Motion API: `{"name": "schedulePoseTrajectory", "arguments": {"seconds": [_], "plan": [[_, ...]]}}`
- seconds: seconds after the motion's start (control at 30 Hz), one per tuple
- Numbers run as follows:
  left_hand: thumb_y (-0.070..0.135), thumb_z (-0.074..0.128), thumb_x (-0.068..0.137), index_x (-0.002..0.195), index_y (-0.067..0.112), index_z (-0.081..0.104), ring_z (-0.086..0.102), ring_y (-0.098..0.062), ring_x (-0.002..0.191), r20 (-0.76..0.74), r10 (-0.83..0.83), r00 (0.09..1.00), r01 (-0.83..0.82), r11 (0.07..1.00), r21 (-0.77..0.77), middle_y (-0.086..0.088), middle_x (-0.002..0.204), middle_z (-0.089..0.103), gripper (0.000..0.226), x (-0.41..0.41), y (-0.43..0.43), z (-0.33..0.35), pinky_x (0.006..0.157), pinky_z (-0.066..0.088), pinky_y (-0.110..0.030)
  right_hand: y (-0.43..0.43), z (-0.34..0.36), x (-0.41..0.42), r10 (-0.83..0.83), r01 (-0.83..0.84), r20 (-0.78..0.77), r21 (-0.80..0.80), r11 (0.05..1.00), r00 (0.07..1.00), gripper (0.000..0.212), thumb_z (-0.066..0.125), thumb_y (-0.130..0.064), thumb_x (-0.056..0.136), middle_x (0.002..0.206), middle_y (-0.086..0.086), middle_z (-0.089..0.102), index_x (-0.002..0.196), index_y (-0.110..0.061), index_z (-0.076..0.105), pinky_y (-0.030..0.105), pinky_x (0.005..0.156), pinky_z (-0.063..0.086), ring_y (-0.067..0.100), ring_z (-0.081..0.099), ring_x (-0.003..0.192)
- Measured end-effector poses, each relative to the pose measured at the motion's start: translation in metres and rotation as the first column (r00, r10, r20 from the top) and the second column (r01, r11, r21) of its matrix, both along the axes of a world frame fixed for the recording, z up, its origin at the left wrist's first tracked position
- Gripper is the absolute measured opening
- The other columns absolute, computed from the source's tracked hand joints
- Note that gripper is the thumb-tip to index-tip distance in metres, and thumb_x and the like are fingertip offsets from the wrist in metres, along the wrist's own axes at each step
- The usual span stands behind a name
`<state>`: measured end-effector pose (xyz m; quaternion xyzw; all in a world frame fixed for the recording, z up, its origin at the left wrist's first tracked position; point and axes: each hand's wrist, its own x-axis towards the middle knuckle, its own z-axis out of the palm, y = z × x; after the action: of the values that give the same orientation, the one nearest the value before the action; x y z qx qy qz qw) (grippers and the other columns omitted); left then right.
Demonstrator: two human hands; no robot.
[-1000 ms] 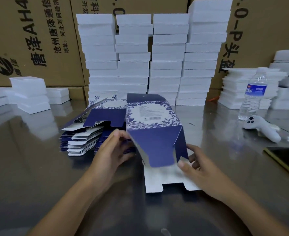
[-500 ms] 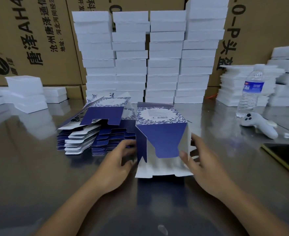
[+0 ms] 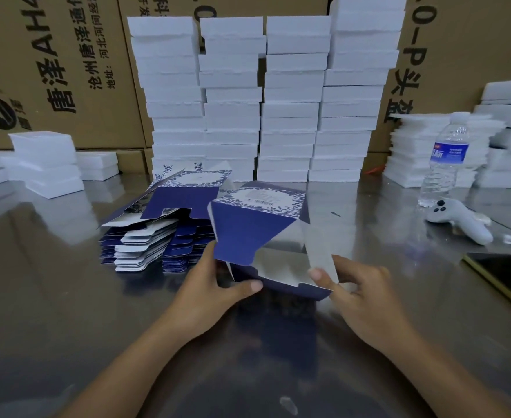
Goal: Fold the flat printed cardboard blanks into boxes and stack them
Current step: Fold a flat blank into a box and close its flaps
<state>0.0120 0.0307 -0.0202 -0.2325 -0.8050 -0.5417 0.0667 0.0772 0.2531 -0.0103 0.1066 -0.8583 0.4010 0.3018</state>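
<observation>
A half-formed blue box [image 3: 248, 233] with a white floral top panel lies on the steel table, its open end facing me with the flaps spread. My left hand [image 3: 215, 285] grips its left lower corner, thumb on the bottom flap. My right hand [image 3: 356, 291] pinches the white right side flap between thumb and fingers. A pile of flat blue printed blanks [image 3: 155, 233] lies just left of the box.
Tall stacks of white boxes [image 3: 263, 101] stand behind, with lower white stacks [image 3: 43, 161] at far left and others at right [image 3: 447, 152]. A water bottle [image 3: 447, 161], a white controller [image 3: 459, 221] and a dark phone [image 3: 507, 276] lie at right. Brown cartons line the back.
The box has swung so its open end faces me, and its flaps have opened out. Both hands shifted along to the near end; the right hand now pinches the side flap.
</observation>
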Motion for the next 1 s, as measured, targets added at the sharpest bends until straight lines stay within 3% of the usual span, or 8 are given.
{"name": "schedulePoseTrajectory", "arguments": {"seconds": [0.1,0.23,0.33,0.5,0.63,0.7,0.83,1.0], "plan": [[0.027,0.077,0.075,0.087,0.034,0.06,0.051,0.003,0.064,-0.037,0.036,0.999,-0.035,0.999,0.03,0.028,0.083,0.064,0.022,0.002,0.003,-0.001,0.061,0.041,-0.006,-0.004,-0.002,0.001,0.007,-0.006,-0.057,0.01,1.0,0.998,0.033,0.053,-0.054,0.083,0.053,-0.039,0.043,0.082,-0.025,0.07,0.001,0.049,0.034,-0.018,0.05,0.059],[0.052,0.069,0.065,0.111,0.046,0.047,0.055,0.019,0.09,0.062,0.022,0.998,-0.028,0.995,0.094,0.042,0.099,0.058,0.051,0.006,0.005,0.006,0.067,0.04,0.002,-0.006,0.0,0.0,-0.045,0.037,-0.147,-0.061,0.997,0.988,0.037,0.049,-0.036,0.091,0.049,-0.035,0.049,0.055,-0.044,0.052,0.002,0.044,0.027,-0.011,0.048,0.047],[0.053,0.061,0.069,0.131,0.044,0.04,0.052,0.017,0.108,0.137,-0.072,0.988,0.055,0.991,0.124,0.039,0.113,0.057,0.067,0.008,0.008,0.009,0.081,0.042,-0.001,-0.002,-0.002,-0.001,-0.078,0.049,-0.184,-0.155,0.987,0.98,0.049,0.045,-0.046,0.093,0.045,-0.012,0.047,0.046,-0.029,0.045,0.009,0.042,0.026,0.0,0.041,0.041],[0.033,0.064,0.081,0.139,0.031,0.043,0.055,-0.008,0.118,0.215,-0.03,0.976,-0.022,0.972,0.233,0.015,0.121,0.062,0.061,0.01,0.013,0.014,0.101,0.046,-0.037,0.0,-0.005,-0.005,-0.123,0.097,-0.128,-0.192,0.977,0.984,0.034,0.046,-0.053,0.087,0.073,-0.011,0.064,0.078,-0.023,0.058,0.007,0.051,0.039,-0.003,0.057,0.06],[0.015,0.06,0.091,0.13,0.024,0.054,0.06,-0.009,0.109,0.246,0.068,0.967,-0.133,0.956,0.262,0.013,0.111,0.067,0.04,0.013,0.023,0.014,0.091,0.051,-0.029,-0.006,-0.007,-0.008,-0.095,0.098,0.025,-0.139,0.985,0.995,0.039,0.063,-0.046,0.08,0.1,-0.035,0.054,0.11,-0.053,0.038,0.011,0.066,0.047,-0.005,0.057,0.085],[0.012,0.058,0.092,0.127,0.016,0.057,0.065,-0.013,0.1,0.31,0.073,0.948,-0.177,0.93,0.323,0.002,0.11,0.068,0.035,0.013,0.027,0.014,0.07,0.055,-0.021,-0.009,-0.009,-0.009,-0.146,0.159,0.133,-0.09,0.983,0.98,0.047,0.061,-0.048,0.076,0.1,-0.024,0.053,0.113,-0.046,0.032,0.025,0.067,0.049,0.0,0.055,0.082],[0.002,0.052,0.094,0.113,0.009,0.059,0.069,-0.009,0.075,0.374,0.077,0.924,-0.24,0.878,0.414,-0.001,0.094,0.068,0.021,0.016,0.034,0.015,0.055,0.054,-0.018,-0.01,-0.009,-0.009,-0.264,0.292,0.334,-0.033,0.956,0.905,0.036,0.05,-0.061,0.077,0.07,-0.008,0.054,0.079,-0.025,0.043,0.029,0.055,0.037,0.011,0.053,0.064],[0.001,0.053,0.094,0.119,0.004,0.053,0.065,-0.021,0.089,0.38,0.159,0.911,-0.325,0.845,0.424,-0.011,0.113,0.06,0.025,0.017,0.045,0.019,0.053,0.055,-0.017,-0.008,-0.004,-0.011,-0.148,0.253,0.476,-0.164,0.953,0.867,0.059,0.05,-0.057,0.086,0.041,0.002,0.055,0.046,-0.013,0.051,0.032,0.058,0.044,0.015,0.052,0.043]]}}
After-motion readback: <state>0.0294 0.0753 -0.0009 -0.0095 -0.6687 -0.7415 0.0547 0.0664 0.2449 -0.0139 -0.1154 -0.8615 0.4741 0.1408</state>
